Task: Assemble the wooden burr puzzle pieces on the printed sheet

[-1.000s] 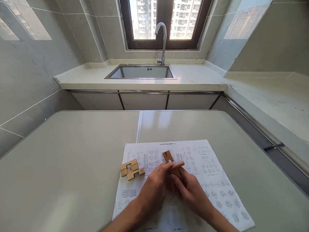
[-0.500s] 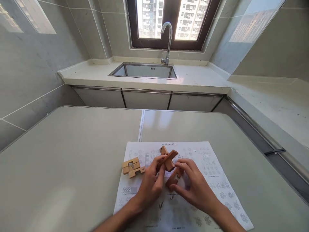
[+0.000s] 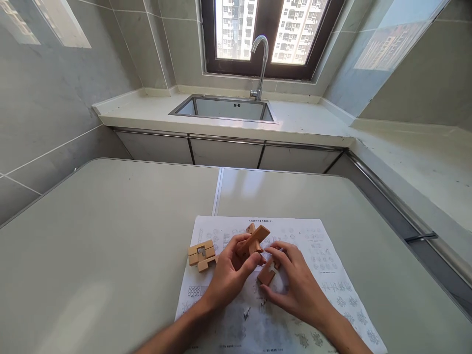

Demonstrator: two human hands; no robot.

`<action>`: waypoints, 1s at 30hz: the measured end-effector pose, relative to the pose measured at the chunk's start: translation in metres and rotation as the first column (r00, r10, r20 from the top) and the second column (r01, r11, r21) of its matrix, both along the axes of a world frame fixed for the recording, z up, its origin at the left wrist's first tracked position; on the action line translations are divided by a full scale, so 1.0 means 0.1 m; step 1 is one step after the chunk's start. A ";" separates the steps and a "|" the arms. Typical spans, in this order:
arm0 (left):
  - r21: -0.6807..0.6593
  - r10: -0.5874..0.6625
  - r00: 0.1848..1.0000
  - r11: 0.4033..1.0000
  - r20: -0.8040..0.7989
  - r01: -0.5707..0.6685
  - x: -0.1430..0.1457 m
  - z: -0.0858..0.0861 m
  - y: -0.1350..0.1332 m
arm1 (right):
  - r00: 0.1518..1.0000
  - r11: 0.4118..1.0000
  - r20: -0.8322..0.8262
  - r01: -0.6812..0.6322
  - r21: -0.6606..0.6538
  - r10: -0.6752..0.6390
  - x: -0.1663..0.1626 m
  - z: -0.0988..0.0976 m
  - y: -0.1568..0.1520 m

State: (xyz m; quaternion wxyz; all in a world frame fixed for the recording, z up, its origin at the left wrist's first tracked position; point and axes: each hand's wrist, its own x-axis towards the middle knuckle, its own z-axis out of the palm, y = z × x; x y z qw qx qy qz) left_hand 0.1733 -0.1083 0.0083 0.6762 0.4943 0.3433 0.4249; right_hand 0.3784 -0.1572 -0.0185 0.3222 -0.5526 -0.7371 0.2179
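Note:
My left hand (image 3: 229,274) grips two crossed wooden puzzle bars (image 3: 255,239) just above a printed instruction sheet (image 3: 320,275) on the table. My right hand (image 3: 295,282) holds a third notched wooden puzzle piece (image 3: 267,273) low over the sheet, close beside the crossed bars. A partly assembled wooden puzzle block (image 3: 201,254) lies on the sheet's left edge, a short way left of my left hand and untouched.
The sheet lies on a pale grey table (image 3: 110,236) with a seam down its middle. Beyond a gap stands a counter with a steel sink (image 3: 224,107) and a tap (image 3: 261,64) under a window. Another counter (image 3: 416,157) runs along the right.
My hands have drawn apart. The left lifted and turned the crossed bars, and the right now holds a separate piece lower down. The view has shifted slightly.

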 end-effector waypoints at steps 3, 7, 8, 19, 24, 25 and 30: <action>0.161 0.027 0.994 0.987 -0.106 -0.010 0.02 -0.03 -0.06 | 0.988 0.995 -0.116 0.096 -0.030 -0.099 0.06 0.03 0.02; 0.447 0.111 0.954 0.894 -0.278 0.026 0.03 -0.13 -0.14 | 0.850 0.954 -0.441 0.211 -0.214 -0.287 0.18 0.07 0.06; 0.483 0.116 0.946 0.874 -0.303 0.047 0.03 -0.15 -0.15 | 0.783 0.937 -0.532 0.188 -0.295 -0.324 0.21 0.08 0.07; 0.593 0.171 0.932 0.803 -0.321 0.057 0.07 -0.19 -0.11 | 0.430 0.909 -0.846 -0.119 -0.399 -0.315 0.15 0.15 0.10; 0.646 0.224 0.895 0.758 -0.385 0.088 0.09 -0.20 -0.12 | 0.483 0.899 -0.807 -0.085 -0.429 -0.340 0.15 0.11 0.09; 0.658 0.236 0.888 0.747 -0.395 0.094 0.09 -0.20 -0.12 | 0.500 0.898 -0.795 -0.074 -0.434 -0.343 0.16 0.09 0.08; 0.691 0.268 0.870 0.715 -0.413 0.108 0.08 -0.20 -0.14 | 0.604 0.896 -0.714 0.002 -0.444 -0.355 0.19 0.04 0.06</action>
